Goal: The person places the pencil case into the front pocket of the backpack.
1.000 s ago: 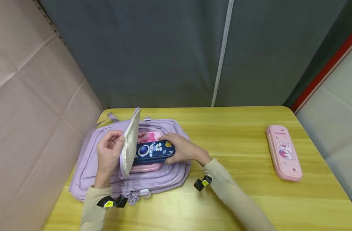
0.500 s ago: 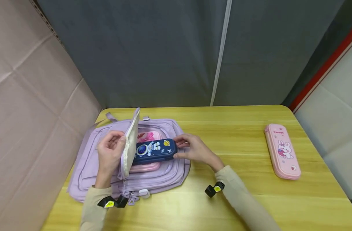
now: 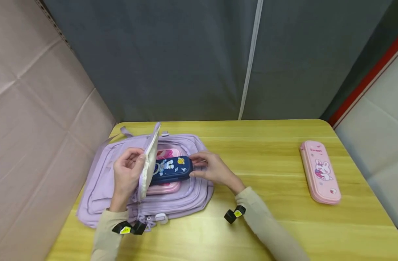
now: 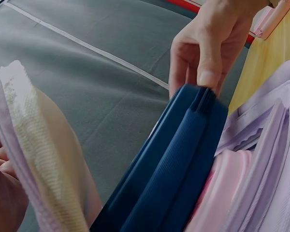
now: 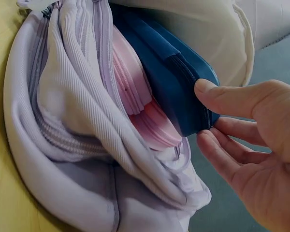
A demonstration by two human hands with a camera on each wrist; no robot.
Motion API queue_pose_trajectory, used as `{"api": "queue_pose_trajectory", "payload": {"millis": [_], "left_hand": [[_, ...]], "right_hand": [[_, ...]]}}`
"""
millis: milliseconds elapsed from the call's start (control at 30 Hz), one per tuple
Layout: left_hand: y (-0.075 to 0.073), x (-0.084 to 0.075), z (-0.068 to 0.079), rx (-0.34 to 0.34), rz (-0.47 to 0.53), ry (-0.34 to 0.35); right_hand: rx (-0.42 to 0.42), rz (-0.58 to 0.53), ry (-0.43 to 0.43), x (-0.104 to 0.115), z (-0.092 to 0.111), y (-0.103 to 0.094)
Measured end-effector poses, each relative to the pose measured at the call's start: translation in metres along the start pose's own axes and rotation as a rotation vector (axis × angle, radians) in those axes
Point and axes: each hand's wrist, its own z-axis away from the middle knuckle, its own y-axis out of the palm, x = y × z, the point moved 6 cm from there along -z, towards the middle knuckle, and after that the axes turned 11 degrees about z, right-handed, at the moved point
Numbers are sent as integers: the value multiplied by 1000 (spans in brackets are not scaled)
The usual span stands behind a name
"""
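1. Fingers and thumb of the right hand [image 3: 213, 168] pinch the outer end of the navy case [image 3: 173, 171]; those of the left hand [image 3: 128, 174] grip the raised flap [image 3: 149, 166].
2. The navy case lies partly behind the flap, over a pink case [image 3: 166, 189].
3. It has just slid farther behind the flap, so it seems deeper in the lilac bag [image 3: 104, 188].
4. Well apart, a rabbit case [image 3: 320, 172] lies on the table [image 3: 267, 145].

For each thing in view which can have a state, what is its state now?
Lavender backpack: lying on the table, front pocket open.
Pocket flap: raised, held by the left hand.
Navy case: looks shut, partly behind the flap, end pinched by the right hand.
Pink case: beneath it, partly covered; cannot tell if shut.
Rabbit case: lying flat, looks shut.
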Motion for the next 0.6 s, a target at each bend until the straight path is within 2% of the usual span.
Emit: {"api": "queue_pose_trajectory", "payload": {"millis": [367,600], "left_hand": [[2,3,1,18,11,17],[5,4,0,38,-5,30]], "right_hand": [[-52,22,-55,16,-19,28],[-92,-17,-65,19,-24,41]]}}
